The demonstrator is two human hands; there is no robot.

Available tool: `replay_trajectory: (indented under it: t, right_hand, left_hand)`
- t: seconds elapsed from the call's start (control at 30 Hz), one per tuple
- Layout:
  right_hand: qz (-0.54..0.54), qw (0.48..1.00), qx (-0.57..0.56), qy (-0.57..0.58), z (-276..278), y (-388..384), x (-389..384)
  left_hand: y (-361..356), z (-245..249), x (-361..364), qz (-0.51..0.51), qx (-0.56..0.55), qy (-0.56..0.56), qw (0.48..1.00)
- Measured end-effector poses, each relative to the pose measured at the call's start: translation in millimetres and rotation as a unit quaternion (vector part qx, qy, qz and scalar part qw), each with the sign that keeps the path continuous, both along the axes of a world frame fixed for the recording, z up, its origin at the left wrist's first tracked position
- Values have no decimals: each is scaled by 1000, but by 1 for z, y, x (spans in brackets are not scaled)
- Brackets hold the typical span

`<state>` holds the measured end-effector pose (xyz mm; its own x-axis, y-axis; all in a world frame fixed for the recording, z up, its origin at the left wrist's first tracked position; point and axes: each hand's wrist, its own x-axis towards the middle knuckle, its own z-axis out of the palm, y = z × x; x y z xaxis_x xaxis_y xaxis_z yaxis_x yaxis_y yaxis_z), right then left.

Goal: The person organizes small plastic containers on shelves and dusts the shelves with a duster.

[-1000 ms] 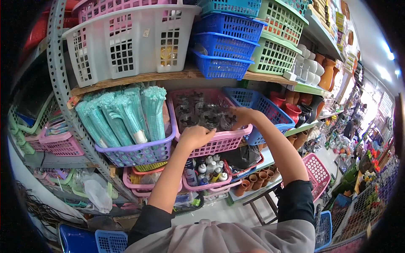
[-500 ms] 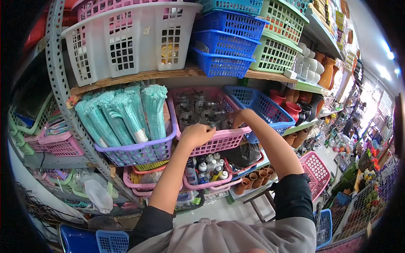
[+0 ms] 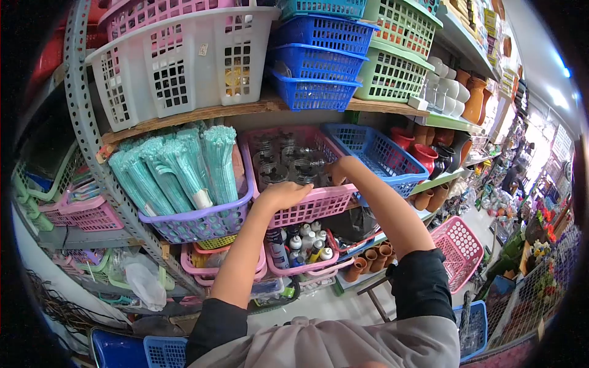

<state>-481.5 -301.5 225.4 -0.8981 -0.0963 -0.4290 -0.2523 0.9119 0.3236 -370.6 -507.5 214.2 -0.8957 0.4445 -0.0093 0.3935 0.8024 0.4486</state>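
Note:
A pink basket (image 3: 313, 206) on the shelf holds several clear glass jars (image 3: 305, 167). My left hand (image 3: 285, 195) lies over the basket's front rim, its fingertips at the nearest jars; whether it grips one is hard to see. My right hand (image 3: 345, 170) reaches down into the basket's right side with bent fingers, and its fingertips are partly hidden. To the left, a purple basket (image 3: 199, 219) holds bundles of light teal stems (image 3: 219, 162). An empty-looking blue basket (image 3: 380, 153) stands to the right of the pink one.
Above are a wooden shelf edge (image 3: 264, 107), a white basket (image 3: 196, 67) and stacked blue baskets (image 3: 322, 61). Bottles (image 3: 310, 242) and small clay pots (image 3: 371, 259) stand below. A perforated metal post (image 3: 92, 122) rises at left. Vases (image 3: 424, 157) stand at right.
The view has shifted slightly. My left hand looks flatter over the rim, and my right hand has moved a little left along the basket's right side.

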Motion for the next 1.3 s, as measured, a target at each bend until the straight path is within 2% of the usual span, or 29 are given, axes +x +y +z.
replay_trajectory:
  t: [0.07, 0.1, 0.3, 0.37, 0.4, 0.47, 0.57, 0.6, 0.67, 0.7, 0.77, 0.87, 0.9, 0.97, 1.07, 1.13, 1.2, 1.3]
  right_hand:
    - [64, 993, 53, -78, 15, -8, 6]
    - [66, 993, 52, -80, 12, -9, 0]
    - [35, 995, 64, -60, 2, -12, -7]
    - [-59, 994, -9, -92, 18, -16, 10]
    - [-59, 994, -9, -91, 16, -15, 7]
    - [-16, 999, 5, -45, 12, -12, 3]
    - [30, 996, 46, -65, 19, -15, 12]
    - [28, 997, 45, -64, 4, -3, -7]
    - [129, 989, -35, -66, -39, 31, -65]
    - [127, 989, -35, -65, -23, 28, -45]
    - [52, 990, -129, -29, 25, 15, 21]
    - [31, 983, -180, 7, 24, 20, 32]
    - [29, 983, -180, 7, 22, 19, 29]
    - [75, 991, -111, 9, 15, 15, 15]
    - [47, 994, -100, 23, 12, 11, 12]
    - [60, 992, -102, 41, 12, 9, 14]
    - [71, 996, -56, 23, 14, 5, 13]
    - [80, 994, -69, 30, 10, 8, 18]
  left_hand:
    - [2, 5, 5, 21, -24, -13, 999]
    - [2, 7, 6, 27, -35, -19, 999]
    - [1, 1, 4, 33, -36, 4, 999]
    - [1, 0, 4, 36, -30, 8, 999]
    - [1, 0, 4, 36, -25, 13, 999]
    - [1, 0, 4, 35, -29, 12, 999]
    - [1, 1, 5, 28, -24, 8, 999]
    - [1, 2, 5, 24, -16, 5, 1000]
    - [0, -2, 3, 12, -2, 14, 1000]
    - [0, -3, 1, 2, 13, 20, 1000]
    - [1, -1, 2, 4, 10, 12, 1000]
    - [2, -1, 6, 1, 20, 14, 1000]
    - [2, 3, 9, 1, 18, 13, 1000]
    - [1, 1, 7, 5, 15, 18, 1000]
    - [2, 1, 8, 17, 19, 4, 1000]
    - [2, 1, 8, 15, 18, 4, 1000]
    - [1, 2, 8, 3, 15, 9, 1000]
    - [1, 4, 7, 3, 4, -6, 1000]
